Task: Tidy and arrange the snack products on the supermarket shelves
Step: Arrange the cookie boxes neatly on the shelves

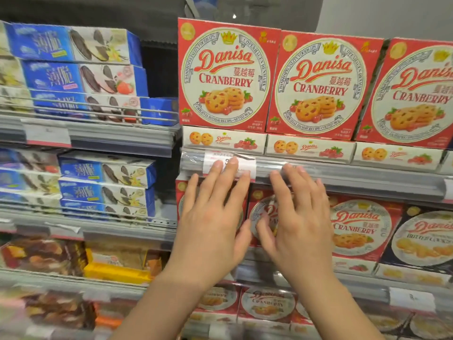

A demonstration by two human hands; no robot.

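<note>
Both hands reach side by side with straight fingers, holding nothing: the left hand (215, 212) touches the price tag (229, 165) on the shelf rail (343, 176), the right hand (297, 217) beside it. 3 red cookie boxes (224, 74) stand upright just above.

The upper right shelf (343, 171) carries flat cranberry biscuit boxes (224, 143) with upright red Danisa boxes (226, 76) standing on them. The upper left shelf (98, 133) holds stacked blue wafer boxes (81, 69). Below, another shelf (85, 225) bears more blue boxes (107, 185).
</note>
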